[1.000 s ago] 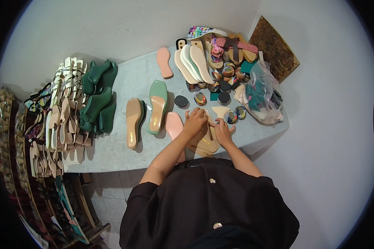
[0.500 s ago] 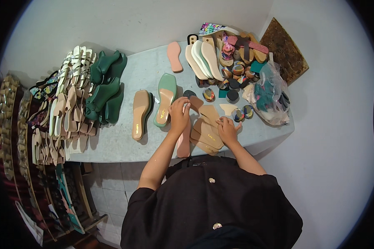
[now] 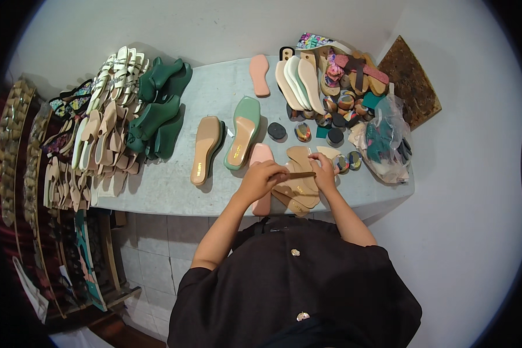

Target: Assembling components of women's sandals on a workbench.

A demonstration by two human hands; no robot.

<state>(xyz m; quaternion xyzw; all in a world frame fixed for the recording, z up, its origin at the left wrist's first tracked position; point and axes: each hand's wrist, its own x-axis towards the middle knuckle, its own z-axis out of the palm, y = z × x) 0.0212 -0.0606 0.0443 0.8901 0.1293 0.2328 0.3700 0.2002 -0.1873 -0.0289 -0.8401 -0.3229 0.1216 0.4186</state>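
Observation:
Between my left hand (image 3: 265,177) and my right hand (image 3: 323,170) a thin brown insole (image 3: 301,174) is held nearly edge-on, so its full outline does not show. My left fingers pinch its left end, and my right fingers close on its right end. Several tan insoles (image 3: 305,196) with gold print lie overlapping just below it. Partly under my left hand and wrist is a pink sole piece (image 3: 261,204). To the left stand a green sole with a tan insole on it (image 3: 243,134) and a tan sole (image 3: 205,152).
Dark green shoe lasts (image 3: 161,124) and piled sandals (image 3: 107,139) crowd the table's left end. Farther right are a black heel block (image 3: 276,131), patterned heels (image 3: 303,132), white soles (image 3: 300,84) and a clear plastic bag (image 3: 385,139). A brown board (image 3: 410,87) leans against the wall.
My left hand has moved down and right with the brown insole, uncovering the black heel block. My right hand has come off the tan insoles and now grips the other end. The view has shifted slightly.

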